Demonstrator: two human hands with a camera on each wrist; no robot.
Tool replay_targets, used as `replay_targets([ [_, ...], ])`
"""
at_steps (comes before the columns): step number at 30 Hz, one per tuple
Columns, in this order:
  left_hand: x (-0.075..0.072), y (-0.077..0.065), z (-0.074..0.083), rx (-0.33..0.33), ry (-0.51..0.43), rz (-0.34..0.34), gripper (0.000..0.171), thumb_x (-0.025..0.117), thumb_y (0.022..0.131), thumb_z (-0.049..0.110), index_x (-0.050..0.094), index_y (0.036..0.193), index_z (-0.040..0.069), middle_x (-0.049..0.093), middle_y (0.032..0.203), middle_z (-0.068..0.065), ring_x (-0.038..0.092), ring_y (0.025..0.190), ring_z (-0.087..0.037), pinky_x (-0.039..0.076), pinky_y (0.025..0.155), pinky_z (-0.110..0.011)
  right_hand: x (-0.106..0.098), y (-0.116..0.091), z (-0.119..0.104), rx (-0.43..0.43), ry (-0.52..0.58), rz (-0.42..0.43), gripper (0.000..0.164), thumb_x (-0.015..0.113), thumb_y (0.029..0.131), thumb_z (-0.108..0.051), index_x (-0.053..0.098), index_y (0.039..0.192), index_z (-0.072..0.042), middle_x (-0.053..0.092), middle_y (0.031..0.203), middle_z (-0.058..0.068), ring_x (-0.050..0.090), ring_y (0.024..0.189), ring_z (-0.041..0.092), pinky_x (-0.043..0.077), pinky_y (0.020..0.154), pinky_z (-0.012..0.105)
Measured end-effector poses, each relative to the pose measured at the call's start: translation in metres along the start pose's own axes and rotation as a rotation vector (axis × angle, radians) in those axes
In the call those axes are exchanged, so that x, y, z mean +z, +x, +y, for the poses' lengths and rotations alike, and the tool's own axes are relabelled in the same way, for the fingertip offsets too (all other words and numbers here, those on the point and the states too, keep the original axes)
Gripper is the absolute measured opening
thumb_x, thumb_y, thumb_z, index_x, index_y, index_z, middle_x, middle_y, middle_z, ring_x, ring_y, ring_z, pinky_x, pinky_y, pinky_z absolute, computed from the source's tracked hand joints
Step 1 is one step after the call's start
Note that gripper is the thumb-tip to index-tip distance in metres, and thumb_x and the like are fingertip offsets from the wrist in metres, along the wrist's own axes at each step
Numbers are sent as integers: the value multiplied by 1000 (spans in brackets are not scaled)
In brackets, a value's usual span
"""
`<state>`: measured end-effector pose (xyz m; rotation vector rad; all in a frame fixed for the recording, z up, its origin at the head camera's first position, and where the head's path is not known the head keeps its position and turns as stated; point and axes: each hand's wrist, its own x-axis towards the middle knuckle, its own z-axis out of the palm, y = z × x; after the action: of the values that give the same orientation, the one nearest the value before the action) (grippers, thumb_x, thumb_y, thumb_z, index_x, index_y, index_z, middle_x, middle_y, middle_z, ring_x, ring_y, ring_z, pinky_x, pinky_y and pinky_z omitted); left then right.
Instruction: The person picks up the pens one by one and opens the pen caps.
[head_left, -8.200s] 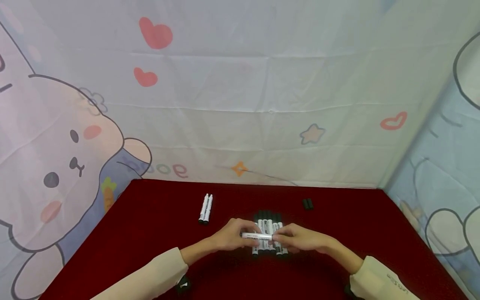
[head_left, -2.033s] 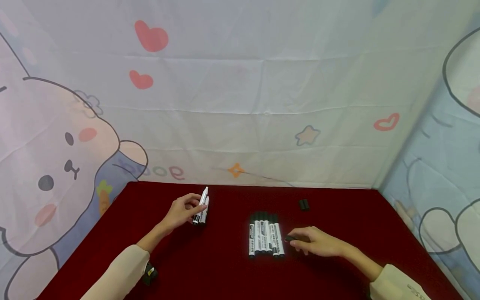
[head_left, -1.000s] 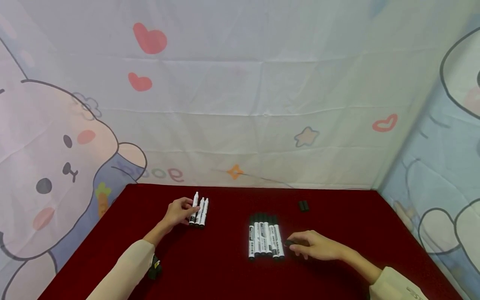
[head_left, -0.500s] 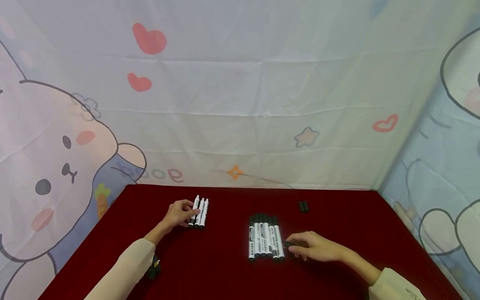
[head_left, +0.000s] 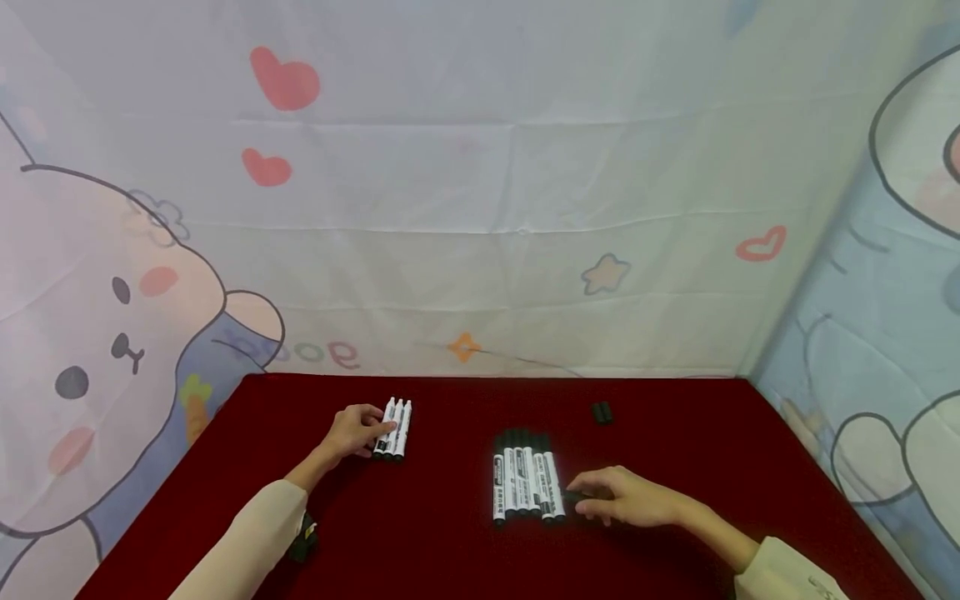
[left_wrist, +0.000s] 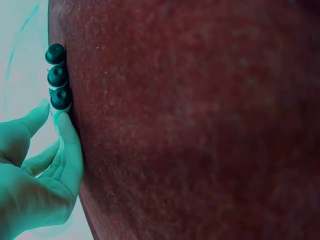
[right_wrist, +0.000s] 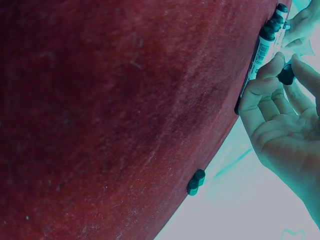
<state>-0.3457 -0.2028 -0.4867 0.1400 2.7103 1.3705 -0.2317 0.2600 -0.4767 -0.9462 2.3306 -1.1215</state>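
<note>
Three uncapped white markers lie side by side at the left of the red table, tips pointing away. My left hand pinches the leftmost marker, its thumb reaching over the barrel; the black end plugs line up in the left wrist view. Between the thumb and fingers of my right hand is a small black marker cap. That hand is just right of a row of several capped white markers, which lie with black caps at the far end.
Two loose black caps lie together toward the back right of the red cloth-covered table. A printed fabric backdrop rises behind the table's far edge and along its sides.
Earlier both hands held a marker over the row. Since then my left hand has set it left of the two uncapped markers and straightened it against them. My right hand keeps the cap, barely moving.
</note>
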Motion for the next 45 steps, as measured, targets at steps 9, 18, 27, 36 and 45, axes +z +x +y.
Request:
replay_targets([
  [9,-3,-3,1,57,42,15,39,62,103,21,61,125,-11,70,100,-22,64,64,-15,58,55,-31,0,2,-4,-30,-3,2,31,57,105,-22,65,126,0,67,89,1,59,69,3,52,61,21],
  [18,-10,-4,7,151,207,101,27,60,102,15,66,118,-6,71,87,-17,60,55,-13,51,47,-25,-2,0,-2,-16,-27,13,31,57,105,-23,66,124,0,69,91,3,61,69,3,53,61,22],
  [27,-4,-13,32,277,183,-8,25,59,102,7,64,121,-9,72,91,-23,65,59,-25,49,47,-23,-8,-8,4,-57,-76,84,32,59,104,-22,67,127,-1,66,108,8,59,74,1,53,65,22],
  [36,6,-24,54,350,136,-203,26,57,103,7,63,122,-9,70,100,-26,66,63,-30,57,52,-37,-10,-6,14,-96,-132,145,29,63,102,-24,69,127,-9,63,107,4,52,84,0,50,72,21],
  [45,26,-36,65,382,111,-343,27,59,103,10,63,121,-9,70,98,-25,67,64,-25,58,54,-34,-14,-3,28,-37,-57,105,31,59,104,-21,66,125,0,69,104,7,57,75,1,53,66,22],
])
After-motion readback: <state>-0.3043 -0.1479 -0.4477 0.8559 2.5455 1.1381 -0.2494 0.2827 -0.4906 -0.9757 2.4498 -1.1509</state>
